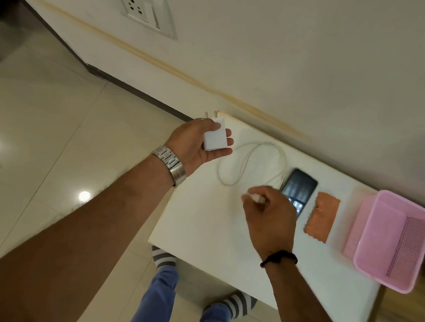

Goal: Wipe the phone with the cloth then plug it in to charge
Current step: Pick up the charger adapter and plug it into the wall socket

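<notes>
The dark phone lies screen up on the white table, its near end hidden behind my right hand. An orange cloth lies flat just right of it. My left hand holds the white charger adapter above the table's left corner, prongs pointing toward the wall. My right hand pinches the plug end of the white cable, which loops on the table between the hands. Which end of the cable reaches the phone I cannot tell.
A wall socket with a switch sits on the wall up to the left. A pink plastic basket stands at the table's right end. Below are tiled floor, my blue trousers and striped socks.
</notes>
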`<state>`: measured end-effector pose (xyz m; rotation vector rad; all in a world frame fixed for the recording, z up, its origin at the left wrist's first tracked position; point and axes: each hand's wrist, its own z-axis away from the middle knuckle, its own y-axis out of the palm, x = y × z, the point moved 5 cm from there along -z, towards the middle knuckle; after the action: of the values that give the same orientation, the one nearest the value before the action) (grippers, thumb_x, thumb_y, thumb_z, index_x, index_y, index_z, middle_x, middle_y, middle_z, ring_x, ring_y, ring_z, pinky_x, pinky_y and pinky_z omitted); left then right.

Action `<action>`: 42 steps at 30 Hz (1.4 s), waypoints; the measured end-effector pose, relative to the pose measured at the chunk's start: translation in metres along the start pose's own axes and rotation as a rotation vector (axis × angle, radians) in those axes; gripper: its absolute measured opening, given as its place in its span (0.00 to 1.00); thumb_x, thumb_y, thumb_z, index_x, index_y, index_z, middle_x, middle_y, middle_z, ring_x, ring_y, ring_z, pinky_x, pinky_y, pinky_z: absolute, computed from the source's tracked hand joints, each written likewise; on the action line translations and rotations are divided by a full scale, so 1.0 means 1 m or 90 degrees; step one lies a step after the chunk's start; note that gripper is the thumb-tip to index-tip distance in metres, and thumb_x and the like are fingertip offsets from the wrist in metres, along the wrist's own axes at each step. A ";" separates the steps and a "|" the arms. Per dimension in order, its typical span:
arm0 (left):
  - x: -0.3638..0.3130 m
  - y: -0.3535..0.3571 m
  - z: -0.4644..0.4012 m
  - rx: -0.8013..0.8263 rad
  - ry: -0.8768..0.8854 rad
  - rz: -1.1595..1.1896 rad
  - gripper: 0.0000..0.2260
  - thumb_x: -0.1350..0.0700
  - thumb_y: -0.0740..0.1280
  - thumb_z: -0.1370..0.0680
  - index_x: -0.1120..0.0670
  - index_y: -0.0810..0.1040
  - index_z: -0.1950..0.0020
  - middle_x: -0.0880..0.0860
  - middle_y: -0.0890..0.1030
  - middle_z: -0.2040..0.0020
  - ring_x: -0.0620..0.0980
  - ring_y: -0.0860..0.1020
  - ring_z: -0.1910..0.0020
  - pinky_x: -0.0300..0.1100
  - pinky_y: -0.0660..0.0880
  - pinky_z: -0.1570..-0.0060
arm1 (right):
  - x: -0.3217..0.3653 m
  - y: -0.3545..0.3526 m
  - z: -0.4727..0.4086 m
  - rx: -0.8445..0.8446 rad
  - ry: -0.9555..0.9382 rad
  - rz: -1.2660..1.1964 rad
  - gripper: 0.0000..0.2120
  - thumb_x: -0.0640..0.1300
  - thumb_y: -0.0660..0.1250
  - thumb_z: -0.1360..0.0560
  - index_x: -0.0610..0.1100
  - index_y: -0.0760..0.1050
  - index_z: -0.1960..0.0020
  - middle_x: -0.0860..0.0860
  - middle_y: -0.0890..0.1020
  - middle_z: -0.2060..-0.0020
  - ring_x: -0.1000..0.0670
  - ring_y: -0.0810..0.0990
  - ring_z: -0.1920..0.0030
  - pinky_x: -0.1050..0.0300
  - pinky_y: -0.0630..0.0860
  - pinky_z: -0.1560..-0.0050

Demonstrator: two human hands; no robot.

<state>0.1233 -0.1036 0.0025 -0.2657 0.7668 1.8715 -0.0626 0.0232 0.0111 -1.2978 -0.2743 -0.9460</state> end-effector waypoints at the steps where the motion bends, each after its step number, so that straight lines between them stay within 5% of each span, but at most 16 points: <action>1: -0.005 0.003 0.002 0.008 0.011 0.011 0.16 0.64 0.64 0.18 0.65 0.71 0.30 0.63 0.79 0.46 0.64 0.82 0.48 0.61 0.80 0.41 | 0.013 -0.006 -0.006 -0.018 0.027 -0.121 0.03 0.46 0.77 0.26 0.50 0.84 0.53 0.55 0.85 0.59 0.56 0.83 0.59 0.66 0.80 0.56; 6: -0.031 0.021 0.016 0.088 0.067 0.019 0.10 0.61 0.68 0.18 0.60 0.76 0.37 0.60 0.80 0.45 0.61 0.83 0.45 0.60 0.81 0.42 | 0.072 -0.028 -0.031 -0.038 0.075 -0.551 0.06 0.42 0.75 0.24 0.43 0.86 0.48 0.49 0.89 0.51 0.54 0.87 0.49 0.64 0.82 0.47; 13: -0.054 0.025 0.024 0.034 0.088 0.055 0.12 0.58 0.74 0.22 0.63 0.80 0.43 0.62 0.84 0.48 0.57 0.86 0.54 0.48 0.84 0.55 | 0.118 -0.033 -0.038 -0.009 -0.067 -0.348 0.11 0.51 0.68 0.19 0.45 0.86 0.53 0.52 0.86 0.67 0.58 0.83 0.67 0.67 0.79 0.61; 16: -0.055 0.023 0.026 0.036 0.085 0.068 0.12 0.58 0.74 0.22 0.63 0.80 0.44 0.61 0.86 0.52 0.56 0.87 0.55 0.46 0.84 0.57 | 0.126 -0.029 -0.039 0.001 -0.058 -0.289 0.15 0.49 0.64 0.17 0.44 0.85 0.54 0.55 0.79 0.73 0.58 0.76 0.69 0.56 0.78 0.60; 23: -0.058 0.022 0.031 0.035 0.090 0.055 0.10 0.56 0.74 0.22 0.61 0.81 0.45 0.60 0.85 0.54 0.54 0.86 0.61 0.43 0.82 0.64 | 0.138 -0.022 -0.041 0.062 -0.014 -0.220 0.20 0.50 0.64 0.18 0.33 0.81 0.56 0.69 0.84 0.66 0.53 0.73 0.66 0.41 0.80 0.59; 27: -0.063 0.021 0.034 0.030 0.105 0.049 0.15 0.56 0.74 0.22 0.64 0.81 0.40 0.61 0.85 0.51 0.55 0.86 0.59 0.44 0.82 0.64 | 0.144 -0.022 -0.040 0.069 -0.013 -0.229 0.20 0.49 0.64 0.18 0.34 0.81 0.60 0.66 0.84 0.67 0.55 0.75 0.67 0.40 0.82 0.57; 31: -0.070 0.019 0.035 0.019 0.162 0.000 0.16 0.57 0.75 0.23 0.66 0.80 0.41 0.63 0.85 0.49 0.58 0.85 0.57 0.47 0.83 0.61 | 0.151 -0.022 -0.041 0.059 -0.001 -0.249 0.17 0.48 0.66 0.19 0.50 0.83 0.65 0.57 0.84 0.70 0.52 0.74 0.68 0.41 0.81 0.59; 36: -0.073 0.014 0.039 0.021 0.197 -0.042 0.15 0.57 0.75 0.23 0.64 0.82 0.41 0.67 0.85 0.45 0.61 0.85 0.53 0.49 0.84 0.59 | 0.160 -0.011 -0.045 0.028 -0.018 -0.257 0.18 0.47 0.66 0.19 0.37 0.84 0.60 0.59 0.75 0.80 0.56 0.70 0.74 0.51 0.75 0.65; 39: -0.080 0.008 0.039 0.009 0.206 -0.072 0.15 0.59 0.76 0.23 0.64 0.81 0.39 0.63 0.85 0.49 0.59 0.85 0.56 0.48 0.83 0.60 | 0.160 0.000 -0.046 0.057 -0.005 -0.279 0.19 0.47 0.65 0.19 0.34 0.83 0.59 0.54 0.76 0.77 0.49 0.71 0.70 0.49 0.76 0.63; 42: -0.091 -0.004 0.039 -0.011 0.203 -0.100 0.18 0.60 0.77 0.25 0.64 0.79 0.37 0.63 0.85 0.47 0.59 0.86 0.53 0.50 0.84 0.56 | 0.163 0.009 -0.048 0.145 0.039 -0.325 0.15 0.46 0.66 0.19 0.38 0.85 0.55 0.52 0.86 0.68 0.49 0.83 0.65 0.50 0.84 0.53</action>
<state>0.1721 -0.1467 0.0770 -0.6293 0.9157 1.7076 0.0282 -0.0912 0.0975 -1.0023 -0.6666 -1.3389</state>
